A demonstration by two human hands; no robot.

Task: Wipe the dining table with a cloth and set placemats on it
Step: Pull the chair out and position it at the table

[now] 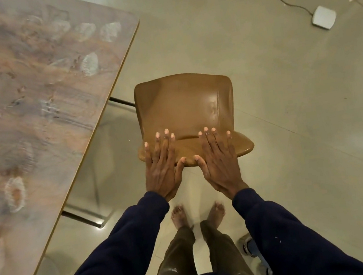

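Note:
The dining table [26, 95] fills the left side, its patterned top streaked with pale smears. No cloth or placemat is in view. A brown chair [185, 106] stands on the floor to the right of the table. My left hand [162, 166] and my right hand [219, 159] lie side by side on the top of the chair's backrest [243, 146], fingers straight and pointing away from me, thumbs tucked under its near edge.
The table's dark metal frame [81, 217] shows below its right edge. My bare feet [197, 213] stand just behind the chair. A white box [324, 17] with a cable lies on the floor at the far right. A shoe [247, 244] sits near my right leg.

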